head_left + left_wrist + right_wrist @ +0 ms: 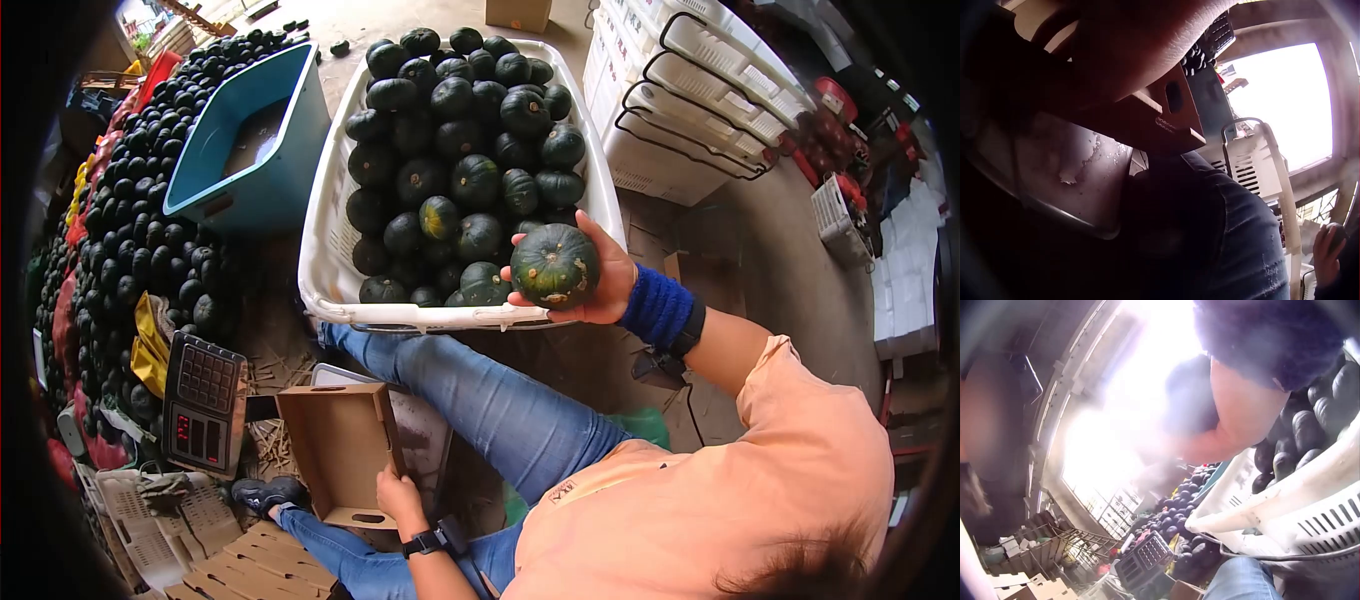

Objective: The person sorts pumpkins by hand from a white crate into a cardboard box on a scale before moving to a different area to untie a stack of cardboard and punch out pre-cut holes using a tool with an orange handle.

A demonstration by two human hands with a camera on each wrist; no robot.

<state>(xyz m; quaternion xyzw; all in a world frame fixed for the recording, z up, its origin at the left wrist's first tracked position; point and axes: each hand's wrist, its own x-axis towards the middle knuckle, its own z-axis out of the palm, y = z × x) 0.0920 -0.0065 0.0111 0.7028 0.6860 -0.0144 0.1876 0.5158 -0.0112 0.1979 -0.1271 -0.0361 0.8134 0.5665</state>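
Observation:
My right hand [610, 285] holds a round, dark green kabocha squash [553, 265] above the near right corner of a white plastic crate [440, 318]. Its fingers and thumb curl about the squash's sides. In the right wrist view glare washes out much of the squash [1188, 394]. Many similar squashes [475, 182] fill the crate, one with a yellow-orange patch. Low in the head view, my left hand [400, 497] grips the right side of a shallow cardboard box [345, 450] with nothing inside. This box overlaps a pale metal platform [422, 435].
A digital scale display [205, 400] with a keypad stands left of the box. Behind it lies a large heap of squashes [150, 230], with a blue tub [250, 190] alongside. White crates [650, 120] are stacked at the back right. Flat cardboard boxes [255, 565] lie at the lower left.

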